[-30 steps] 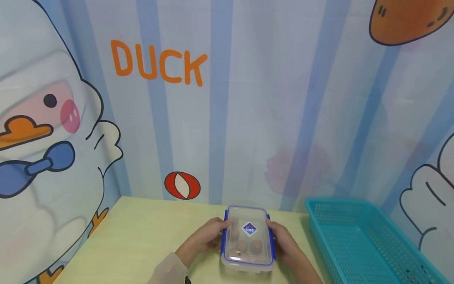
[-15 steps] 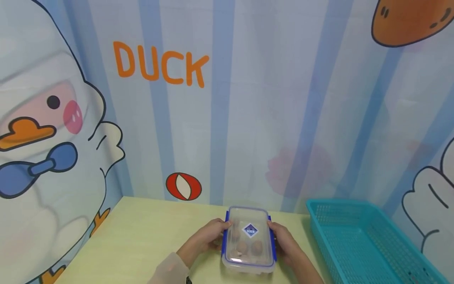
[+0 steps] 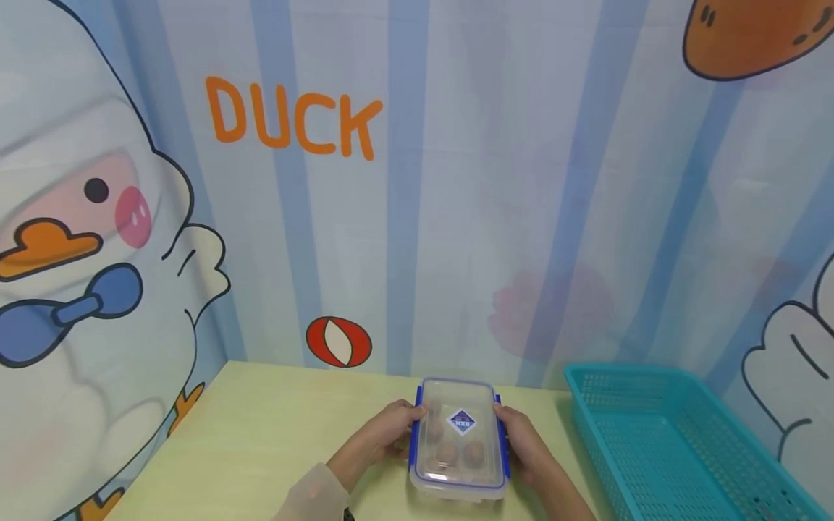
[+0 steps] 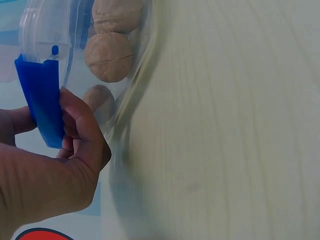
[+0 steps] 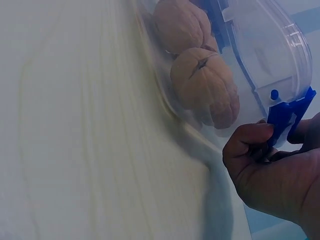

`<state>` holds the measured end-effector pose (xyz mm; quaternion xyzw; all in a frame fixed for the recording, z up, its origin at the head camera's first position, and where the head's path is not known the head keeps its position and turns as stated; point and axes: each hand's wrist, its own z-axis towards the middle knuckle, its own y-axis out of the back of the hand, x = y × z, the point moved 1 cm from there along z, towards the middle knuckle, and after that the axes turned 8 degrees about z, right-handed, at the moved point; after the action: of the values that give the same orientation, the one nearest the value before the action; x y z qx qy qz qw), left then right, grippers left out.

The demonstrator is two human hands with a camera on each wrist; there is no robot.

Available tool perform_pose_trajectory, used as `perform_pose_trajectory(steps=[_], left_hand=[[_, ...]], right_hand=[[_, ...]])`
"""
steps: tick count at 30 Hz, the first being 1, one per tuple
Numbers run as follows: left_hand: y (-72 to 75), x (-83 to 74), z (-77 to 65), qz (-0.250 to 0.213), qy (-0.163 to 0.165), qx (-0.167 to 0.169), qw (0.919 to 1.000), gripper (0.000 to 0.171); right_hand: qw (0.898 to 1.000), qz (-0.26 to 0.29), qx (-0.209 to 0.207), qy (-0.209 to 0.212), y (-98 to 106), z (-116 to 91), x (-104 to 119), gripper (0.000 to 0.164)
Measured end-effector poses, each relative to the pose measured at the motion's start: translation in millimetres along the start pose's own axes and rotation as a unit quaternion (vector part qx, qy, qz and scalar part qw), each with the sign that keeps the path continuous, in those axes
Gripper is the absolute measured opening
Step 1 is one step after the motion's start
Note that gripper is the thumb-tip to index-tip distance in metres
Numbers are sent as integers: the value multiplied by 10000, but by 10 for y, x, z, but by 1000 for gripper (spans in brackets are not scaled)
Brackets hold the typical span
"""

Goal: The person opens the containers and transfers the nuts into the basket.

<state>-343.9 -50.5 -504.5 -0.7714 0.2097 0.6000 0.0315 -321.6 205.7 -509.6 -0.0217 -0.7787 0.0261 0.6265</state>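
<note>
A clear plastic food container (image 3: pixel 456 474) with a blue-edged lid and a diamond-shaped label (image 3: pixel 462 422) is near the table's back edge. Several walnuts (image 5: pixel 205 85) show through its walls. My left hand (image 3: pixel 386 428) is at its left side; in the left wrist view the thumb and curled fingers pinch the blue side clip (image 4: pixel 42 102), which angles away from the wall. On the opposite side my right hand (image 3: pixel 526 443) grips the other blue clip (image 5: pixel 286 120) the same way, thumb and fingers on either face of it. Part of each hand is hidden behind the container in the head view.
A turquoise plastic basket (image 3: pixel 596 449) stands to the right on the pale wooden table (image 3: pixel 260 434). Behind the table hangs a striped blue and white cloth (image 3: pixel 469 217) with duck drawings. Another duck print (image 3: pixel 85 304) covers the left side.
The head view has shifted very slightly. Both hands keep their places on the sides of the food container, which has not visibly moved on its own.
</note>
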Motion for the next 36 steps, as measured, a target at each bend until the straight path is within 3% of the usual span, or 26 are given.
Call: perform_pose_trajectory(steps=[10, 15, 18, 24, 27, 32, 36], left_hand=[[-13, 37, -14, -40, -22, -61, 10000, 34], [-13, 11, 7, -10, 0, -117, 9999, 34], [-14, -9, 10, -17, -47, -71, 10000, 34], [9, -29, -12, 69, -11, -107, 9999, 33], [11, -31, -23, 60, -17, -70, 10000, 34], [-4, -17, -7, -61, -139, 27, 9999, 35], [3, 23, -4, -122, -167, 69, 9998, 33]], right_hand=[[9999, -4, 28, -141, 33, 11, -21, 61], [9970, 612, 63, -463, 85, 24, -76, 60], [9959, 664, 17, -615, 111, 21, -91, 59], [9986, -15, 43, -536, 110, 29, -31, 60], [9978, -513, -163, -394, 120, 20, 4, 62], [9925, -1138, -436, -22, 115, -32, 109, 75], [9868, -1566, -380, 142, 25, -94, 171, 89]])
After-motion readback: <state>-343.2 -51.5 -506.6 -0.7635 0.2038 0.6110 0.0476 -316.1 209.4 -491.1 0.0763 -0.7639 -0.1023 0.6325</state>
